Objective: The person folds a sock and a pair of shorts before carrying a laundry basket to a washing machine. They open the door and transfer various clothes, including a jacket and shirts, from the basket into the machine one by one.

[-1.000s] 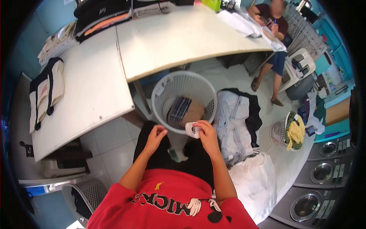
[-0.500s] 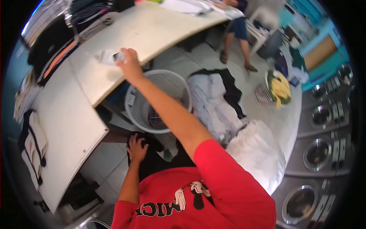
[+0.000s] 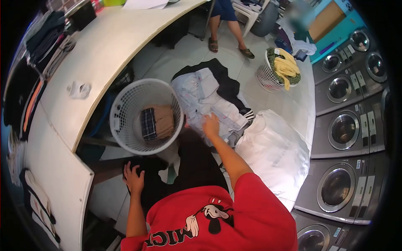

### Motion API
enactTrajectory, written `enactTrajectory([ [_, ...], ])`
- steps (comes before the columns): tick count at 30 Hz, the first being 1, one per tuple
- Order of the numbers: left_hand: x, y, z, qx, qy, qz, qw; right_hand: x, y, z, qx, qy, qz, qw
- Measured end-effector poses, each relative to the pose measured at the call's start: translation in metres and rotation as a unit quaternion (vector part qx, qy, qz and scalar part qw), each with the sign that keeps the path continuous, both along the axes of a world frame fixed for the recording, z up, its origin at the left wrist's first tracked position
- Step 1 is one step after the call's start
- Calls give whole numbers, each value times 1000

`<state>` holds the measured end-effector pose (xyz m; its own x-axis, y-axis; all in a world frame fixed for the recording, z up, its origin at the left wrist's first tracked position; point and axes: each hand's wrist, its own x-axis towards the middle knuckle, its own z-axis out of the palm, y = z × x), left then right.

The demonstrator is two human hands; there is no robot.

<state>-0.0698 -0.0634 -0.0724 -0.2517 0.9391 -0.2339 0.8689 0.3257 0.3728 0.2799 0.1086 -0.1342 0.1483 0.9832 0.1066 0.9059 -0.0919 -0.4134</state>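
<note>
My left hand [image 3: 134,178] rests on my dark-trousered knee, its fingers spread and nothing in them. Down at the clothes pile, my right hand [image 3: 210,125] touches a light blue garment [image 3: 197,90] with its fingers apart. Black clothing [image 3: 228,79] lies behind that garment, and a large white cloth heap [image 3: 274,152] lies to the right. Left of the pile stands a white plastic laundry basket [image 3: 121,138]. Inside it are a folded tan garment [image 3: 164,121] and dark plaid cloth [image 3: 148,124]. A small white bundle, perhaps socks [image 3: 78,90], sits on the table.
The long white table [image 3: 96,54] curves along my left, with stacked folded clothes [image 3: 44,42] at its far side. Steel front-loading machines [image 3: 343,129] line the right. A second basket [image 3: 266,77] holds yellow and green cloth. A person's legs [image 3: 228,29] show beyond the table.
My right hand has moved from over the table down to the clothes pile. The small white bundle now lies on the table, away from the hand. My left hand stays on my knee.
</note>
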Motion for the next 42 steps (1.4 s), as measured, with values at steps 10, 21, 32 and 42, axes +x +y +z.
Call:
enactTrajectory([
  [10, 4, 12, -5, -41, 54, 6, 998, 127, -12, -14, -79, -247, -96, 961],
  [21, 15, 13, -8, -37, 85, -14, 996, 67, 24, 85, 112, 302, -146, 935],
  [32, 64, 38, 12, -20, -725, 258, 638, -105, -32, 306, -71, 770, 168, 612],
  [42, 3, -6, 51, 100, -829, 355, 421, -100, 8, 209, -14, 498, 154, 853],
])
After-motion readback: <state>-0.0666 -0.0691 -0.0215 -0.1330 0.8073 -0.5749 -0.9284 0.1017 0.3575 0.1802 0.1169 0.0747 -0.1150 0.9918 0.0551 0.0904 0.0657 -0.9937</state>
